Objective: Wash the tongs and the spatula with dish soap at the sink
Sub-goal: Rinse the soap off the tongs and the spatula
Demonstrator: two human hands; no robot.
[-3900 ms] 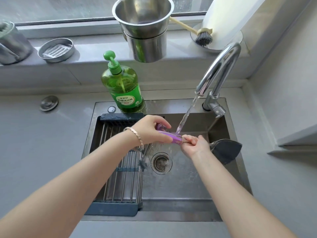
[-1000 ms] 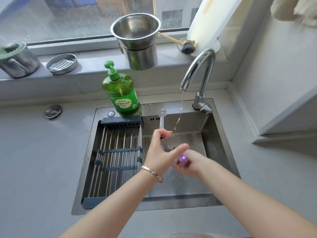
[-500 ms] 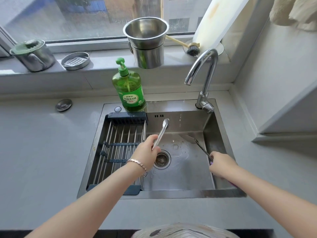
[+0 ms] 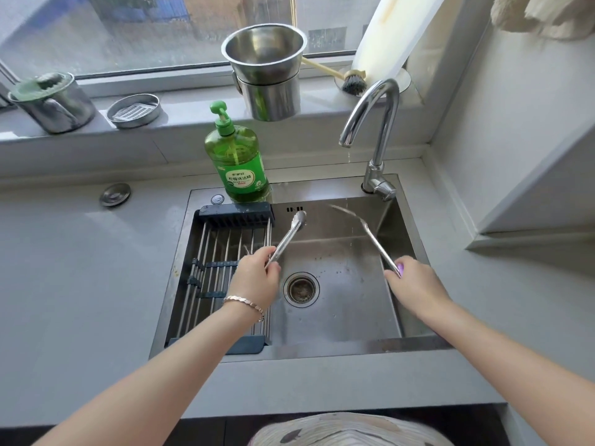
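Note:
My left hand (image 4: 256,277) grips the steel tongs (image 4: 287,235) by their lower end. The tongs' tips point up toward the back wall of the sink (image 4: 338,346). My right hand (image 4: 415,283) holds the spatula (image 4: 373,239) by its purple handle. Its metal shaft and blurred blade reach up and left toward the tap (image 4: 373,136). Both tools hang over the basin, apart from each other, one on either side of the drain (image 4: 301,289). The green dish soap bottle (image 4: 236,162) stands on the sink's back rim. Only a few drops fall from the tap's spout.
A roll-up drying rack (image 4: 225,272) covers the basin's left part. On the window sill stand stacked steel pots (image 4: 265,72), a lidded steel pot (image 4: 51,103), a small steel dish (image 4: 133,111), a brush (image 4: 352,82) and a white board (image 4: 392,37). Grey counter surrounds the sink.
The tap stream has stopped. My hands have moved apart, each with one tool, and the spatula's blade has swung up toward the tap.

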